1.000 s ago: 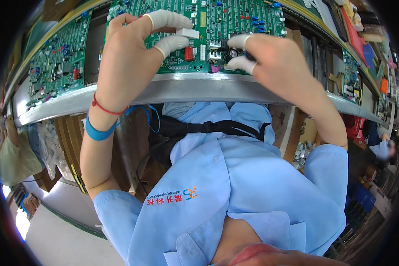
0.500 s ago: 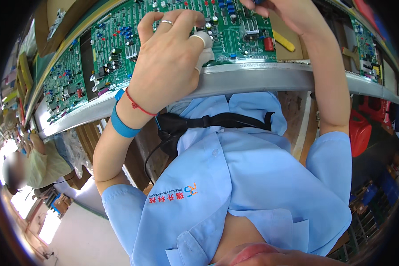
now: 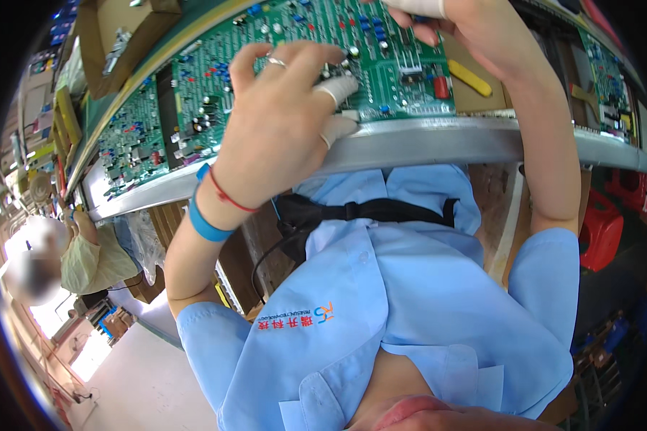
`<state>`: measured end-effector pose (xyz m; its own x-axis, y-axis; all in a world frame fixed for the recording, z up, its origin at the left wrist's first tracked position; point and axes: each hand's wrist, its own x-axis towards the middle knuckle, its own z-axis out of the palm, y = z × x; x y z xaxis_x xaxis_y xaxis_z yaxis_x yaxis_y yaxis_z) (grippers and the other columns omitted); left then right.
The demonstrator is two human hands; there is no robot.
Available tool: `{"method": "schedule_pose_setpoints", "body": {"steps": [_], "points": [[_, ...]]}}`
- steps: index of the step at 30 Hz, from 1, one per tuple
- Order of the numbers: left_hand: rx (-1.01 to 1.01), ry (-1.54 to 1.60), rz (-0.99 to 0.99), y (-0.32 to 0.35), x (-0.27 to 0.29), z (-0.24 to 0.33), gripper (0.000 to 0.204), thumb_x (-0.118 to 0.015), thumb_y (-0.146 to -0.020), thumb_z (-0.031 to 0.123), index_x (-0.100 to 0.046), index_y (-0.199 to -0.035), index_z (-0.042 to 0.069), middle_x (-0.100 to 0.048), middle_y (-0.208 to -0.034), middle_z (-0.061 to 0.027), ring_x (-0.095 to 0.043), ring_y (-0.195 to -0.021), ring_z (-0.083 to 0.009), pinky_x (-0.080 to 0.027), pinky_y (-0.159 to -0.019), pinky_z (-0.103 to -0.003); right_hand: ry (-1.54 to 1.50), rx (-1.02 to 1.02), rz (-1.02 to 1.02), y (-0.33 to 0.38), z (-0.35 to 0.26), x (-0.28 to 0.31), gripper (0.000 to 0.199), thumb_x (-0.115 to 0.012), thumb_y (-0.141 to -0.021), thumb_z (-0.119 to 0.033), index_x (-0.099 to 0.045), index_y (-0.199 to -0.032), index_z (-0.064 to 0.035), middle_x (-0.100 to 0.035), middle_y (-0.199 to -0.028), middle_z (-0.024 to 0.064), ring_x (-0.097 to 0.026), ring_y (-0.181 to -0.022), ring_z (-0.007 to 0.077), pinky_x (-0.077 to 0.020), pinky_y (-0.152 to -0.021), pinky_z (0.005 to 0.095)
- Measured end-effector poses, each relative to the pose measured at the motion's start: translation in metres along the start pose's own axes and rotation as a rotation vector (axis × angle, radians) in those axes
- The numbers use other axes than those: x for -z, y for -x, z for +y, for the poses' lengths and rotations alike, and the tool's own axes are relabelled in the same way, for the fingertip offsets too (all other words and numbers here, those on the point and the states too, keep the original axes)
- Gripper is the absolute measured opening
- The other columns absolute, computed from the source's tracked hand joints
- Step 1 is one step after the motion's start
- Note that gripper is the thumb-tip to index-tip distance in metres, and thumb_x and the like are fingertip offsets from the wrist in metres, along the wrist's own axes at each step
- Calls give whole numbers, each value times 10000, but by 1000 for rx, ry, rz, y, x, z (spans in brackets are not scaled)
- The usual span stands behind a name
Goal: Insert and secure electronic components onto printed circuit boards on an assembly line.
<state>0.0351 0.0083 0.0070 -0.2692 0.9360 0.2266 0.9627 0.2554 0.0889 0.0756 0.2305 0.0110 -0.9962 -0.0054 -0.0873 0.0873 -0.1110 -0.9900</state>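
Hands (image 3: 280, 136) shifted rightward, green boards (image 3: 381, 50), metal rail (image 3: 438, 144)

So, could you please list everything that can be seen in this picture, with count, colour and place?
circuit board: one large, green, with many small parts, on the bench under both hands
further circuit boards: at least two, green, one left of it, one at far right
bench edge: one, grey metal, runs across below the boards
yellow tool: one, on brown surface right of the large board
cardboard box: one, brown, upper left
red stool: one, right, under the bench
co-worker: one, pale clothing, far left
blue shirt: one, light blue, lower centre
black strap: one, across the shirt
left hand: ring, taped fingertips, red string and blue band at wrist, on the large board's near edge
right hand: taped fingertip, over the board's top
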Motion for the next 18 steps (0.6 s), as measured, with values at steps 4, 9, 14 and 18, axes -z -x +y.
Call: {"method": "schedule_pose_setpoints", "body": {"steps": [4,9,14,18], "points": [[180,-136,67,-32,18,-100,199,-665,-868,245,-697,-1045,160,-665,-1139,-12,-596,-1088,-194,-309,-955,-390,-32,-103,27,9,-12,-4,353,-565,-924,-58,-476,-1251,43,-638,-986,131,-551,-664,78,-447,-504,180],[517,-504,72,-73,-11,-206,170,-567,-800,67,-697,-879,143,-681,-822,-81,-636,-884,-262,-359,-932,-424,-135,75,-129,1,19,11,250,-612,-912,-136,-591,-1116,6,-659,-940,140,-469,-591,4,-355,-414,106],[400,-735,-57,-79,-49,-269,156,-549,-796,73,-696,-818,121,-688,-848,-89,-638,-893,-270,-351,-979,-448,-263,-17,-259,-6,19,16,274,-604,-934,-205,-629,-1133,-18,-691,-967,125,-485,-549,-6,-360,-395,116],[335,-665,-28,-87,-43,-257,123,-566,-795,125,-688,-802,114,-683,-834,-90,-637,-878,-251,-364,-940,-429,-336,-12,-275,-2,19,14,296,-535,-973,-240,-606,-1152,-16,-674,-1012,192,-447,-511,10,-352,-395,118]]}}
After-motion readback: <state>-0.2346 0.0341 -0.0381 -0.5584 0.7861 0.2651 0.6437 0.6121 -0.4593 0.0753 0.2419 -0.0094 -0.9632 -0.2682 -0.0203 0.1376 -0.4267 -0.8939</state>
